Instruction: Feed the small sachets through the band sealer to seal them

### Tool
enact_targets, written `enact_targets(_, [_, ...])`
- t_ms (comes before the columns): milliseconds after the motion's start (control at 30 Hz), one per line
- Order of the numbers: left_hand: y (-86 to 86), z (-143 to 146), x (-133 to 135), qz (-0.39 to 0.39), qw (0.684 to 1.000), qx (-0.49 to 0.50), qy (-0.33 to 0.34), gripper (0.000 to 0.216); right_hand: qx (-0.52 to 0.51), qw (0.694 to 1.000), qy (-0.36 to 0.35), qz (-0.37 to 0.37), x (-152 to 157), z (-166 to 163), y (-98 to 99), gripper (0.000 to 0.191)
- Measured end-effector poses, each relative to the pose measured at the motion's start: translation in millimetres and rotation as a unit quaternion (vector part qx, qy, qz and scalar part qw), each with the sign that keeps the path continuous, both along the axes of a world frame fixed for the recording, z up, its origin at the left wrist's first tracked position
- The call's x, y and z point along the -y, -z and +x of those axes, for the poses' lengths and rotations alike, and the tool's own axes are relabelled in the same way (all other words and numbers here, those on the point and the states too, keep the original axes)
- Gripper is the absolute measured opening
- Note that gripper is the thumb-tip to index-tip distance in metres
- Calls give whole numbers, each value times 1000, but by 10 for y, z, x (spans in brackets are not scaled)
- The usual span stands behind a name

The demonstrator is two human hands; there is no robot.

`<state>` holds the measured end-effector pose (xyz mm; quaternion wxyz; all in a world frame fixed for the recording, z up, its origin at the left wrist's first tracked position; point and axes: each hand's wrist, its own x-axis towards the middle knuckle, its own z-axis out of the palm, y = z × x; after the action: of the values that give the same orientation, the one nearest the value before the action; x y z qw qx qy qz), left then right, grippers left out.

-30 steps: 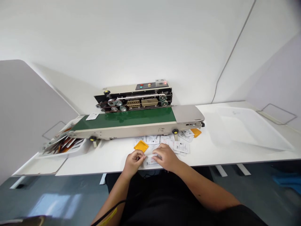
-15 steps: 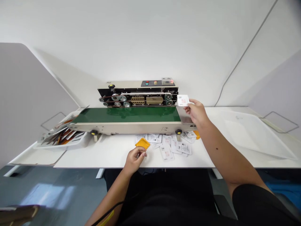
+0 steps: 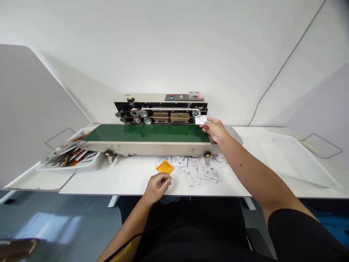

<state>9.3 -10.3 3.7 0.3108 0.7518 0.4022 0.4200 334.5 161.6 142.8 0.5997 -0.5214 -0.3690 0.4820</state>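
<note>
My right hand (image 3: 215,130) is shut on a small white printed sachet (image 3: 201,120), holding it at the far right end of the green conveyor belt (image 3: 147,133) of a band sealer, next to its sealing wheels (image 3: 160,115). My left hand (image 3: 157,187) rests curled on the white table, just below an orange sachet (image 3: 165,167), apart from it. To the right of that lies a loose spread of white printed sachets (image 3: 197,171). Nothing shows in the left hand's fingers.
A white tray of brown-and-white sachets (image 3: 69,156) stands at the left end of the sealer. A wide translucent white tray (image 3: 294,160) lies on the table (image 3: 128,182) to the right. Grey partitions (image 3: 32,109) flank the table.
My right hand has carried the white sachet left and down, from above the sealer's right end to the belt's far edge. My left hand has drawn slightly back from the orange sachet.
</note>
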Motion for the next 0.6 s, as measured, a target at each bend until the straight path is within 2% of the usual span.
enact_targets(200, [-18,9,7,0,1000,-6,7,26,15,1000,-21,-7,-120,-161,2,42])
enact_targets(267, [-19,11,15,2,1000,-10,7,26,64,997,-31,-1,-115,-173,-26,48])
enact_targets(333, [-14,9,18,10,1000,-12,5,26,163,986,-15,35,-22,-182,-67,51])
enact_targets(400, [-11,7,8,29,999,-17,-11,26,276,955,33,104,191,-217,-83,45])
enact_targets(467, [-18,12,-23,59,997,-27,-46,24,344,920,67,175,514,-299,-14,34])
enact_targets(533, [-34,34,-67,89,993,-53,-65,18,361,905,30,222,893,-431,185,28])
enact_targets(600, [-46,73,-107,111,987,-109,-43,24,384,885,-63,256,1247,-588,499,24])
